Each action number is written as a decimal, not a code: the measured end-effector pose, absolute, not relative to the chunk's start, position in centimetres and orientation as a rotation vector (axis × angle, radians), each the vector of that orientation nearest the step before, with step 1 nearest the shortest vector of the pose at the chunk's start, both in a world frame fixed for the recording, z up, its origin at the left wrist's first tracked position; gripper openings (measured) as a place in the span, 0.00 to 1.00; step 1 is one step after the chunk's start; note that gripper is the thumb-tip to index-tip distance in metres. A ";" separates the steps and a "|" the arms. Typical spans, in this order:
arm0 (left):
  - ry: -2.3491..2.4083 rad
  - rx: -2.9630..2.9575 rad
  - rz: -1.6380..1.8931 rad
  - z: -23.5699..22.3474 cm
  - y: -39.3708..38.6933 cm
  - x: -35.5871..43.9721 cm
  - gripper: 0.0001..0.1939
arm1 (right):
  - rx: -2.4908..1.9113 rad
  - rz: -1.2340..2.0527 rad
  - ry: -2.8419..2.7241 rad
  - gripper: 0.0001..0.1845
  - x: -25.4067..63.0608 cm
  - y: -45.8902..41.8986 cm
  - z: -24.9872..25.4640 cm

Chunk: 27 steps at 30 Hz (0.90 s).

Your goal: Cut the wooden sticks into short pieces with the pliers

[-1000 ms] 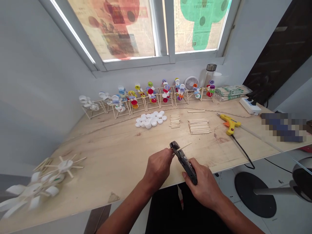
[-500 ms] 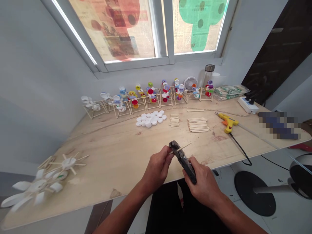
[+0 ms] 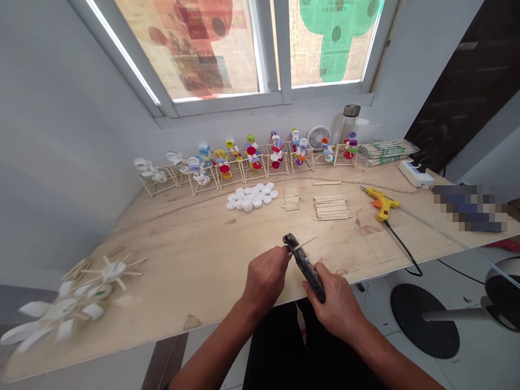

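Note:
My left hand [image 3: 266, 275] is closed with its fingertips pinching a thin wooden stick [image 3: 306, 242] close to the table's front edge. The stick lies across the jaws of dark cutting pliers [image 3: 305, 266], and its pale end sticks out on the right. Wrapped round the handles of the pliers is my right hand [image 3: 339, 303]. Whether the jaws touch the stick I cannot tell. Beyond the hands lie a bundle of cut sticks [image 3: 331, 208], a pile of shorter sticks [image 3: 291, 200] and a cluster of white bottle caps [image 3: 252, 197].
A yellow glue gun [image 3: 381, 203] with its cord lies on the right, near a white power strip [image 3: 416, 174]. Stick frames with coloured caps [image 3: 252, 158] line the back beside a small fan [image 3: 318, 138]. White wheel-like pieces [image 3: 63, 310] occupy the left end.
My left hand has turned over slightly, its back now more upward, and the stick has shifted a little left in the jaws. My right hand keeps its grip on the pliers.

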State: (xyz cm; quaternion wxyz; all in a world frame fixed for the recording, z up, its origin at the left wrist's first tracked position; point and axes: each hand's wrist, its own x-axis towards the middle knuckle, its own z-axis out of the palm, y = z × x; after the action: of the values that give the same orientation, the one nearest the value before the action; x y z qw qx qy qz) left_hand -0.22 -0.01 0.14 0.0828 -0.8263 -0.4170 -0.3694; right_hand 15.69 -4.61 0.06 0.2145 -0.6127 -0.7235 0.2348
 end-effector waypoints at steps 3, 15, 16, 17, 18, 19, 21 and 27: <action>-1.270 -2.475 -1.124 0.0 0.1 -0.1 0.06 | -1.692 0.668 -1.988 0.06 15.6 -4.6 0.2; -1.510 -2.727 -1.271 1.4 -0.8 -0.3 0.05 | -1.662 0.636 -1.998 0.02 15.9 -5.1 0.6; -1.521 -2.734 -1.285 1.5 -0.9 -0.2 0.05 | -1.657 0.626 -2.003 0.02 15.9 -5.1 0.6; -1.528 -2.740 -1.299 1.6 -0.9 -0.2 0.05 | -1.651 0.620 -2.006 0.02 15.9 -5.0 0.7; -1.531 -2.748 -1.312 1.7 -0.9 -0.2 0.05 | -1.646 0.616 -2.007 0.02 16.0 -5.0 0.7; -1.531 -2.757 -1.325 1.8 -1.0 -0.1 0.05 | -1.642 0.614 -2.006 0.02 16.0 -5.1 0.8; -1.523 -2.776 -1.356 1.9 -1.0 -0.1 0.05 | -1.633 0.617 -2.004 0.02 16.1 -5.2 0.8; -1.500 -2.850 -1.431 2.0 -1.1 0.0 0.07 | -1.597 0.632 -1.992 0.02 16.4 -5.5 0.5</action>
State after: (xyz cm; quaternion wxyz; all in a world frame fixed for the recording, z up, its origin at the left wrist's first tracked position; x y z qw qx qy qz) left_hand -0.04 -1.12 1.98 -0.1902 -0.7939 -0.4178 -0.3987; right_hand 16.40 -5.51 0.53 0.2530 -0.5876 -0.7326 0.2326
